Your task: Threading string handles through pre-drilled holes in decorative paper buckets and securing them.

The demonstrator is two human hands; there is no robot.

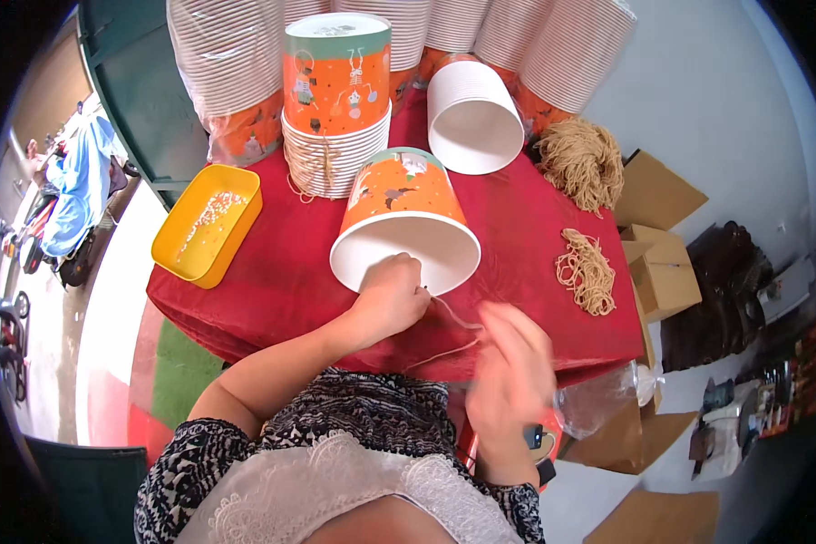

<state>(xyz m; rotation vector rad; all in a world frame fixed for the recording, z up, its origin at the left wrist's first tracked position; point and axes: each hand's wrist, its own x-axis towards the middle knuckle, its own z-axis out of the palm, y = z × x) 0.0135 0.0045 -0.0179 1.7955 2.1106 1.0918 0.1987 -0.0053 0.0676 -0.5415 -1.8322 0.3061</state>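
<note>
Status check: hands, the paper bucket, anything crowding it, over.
Left hand at rim of tipped orange paper bucket, pinching string. Right hand blurred, grip unclear. Cup stack close behind.

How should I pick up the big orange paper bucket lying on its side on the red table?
Probably grip the orange paper bucket around its printed wall, one hand from each side. It lies tipped on the red table, its white open mouth facing the person, whose left hand is already at the front rim. The thin rim looks easy to squash, so avoid pinching it.

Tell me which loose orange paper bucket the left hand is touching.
The tipped bucket nearest the person; the left hand rests at its open rim. The others stand farther back.
</note>
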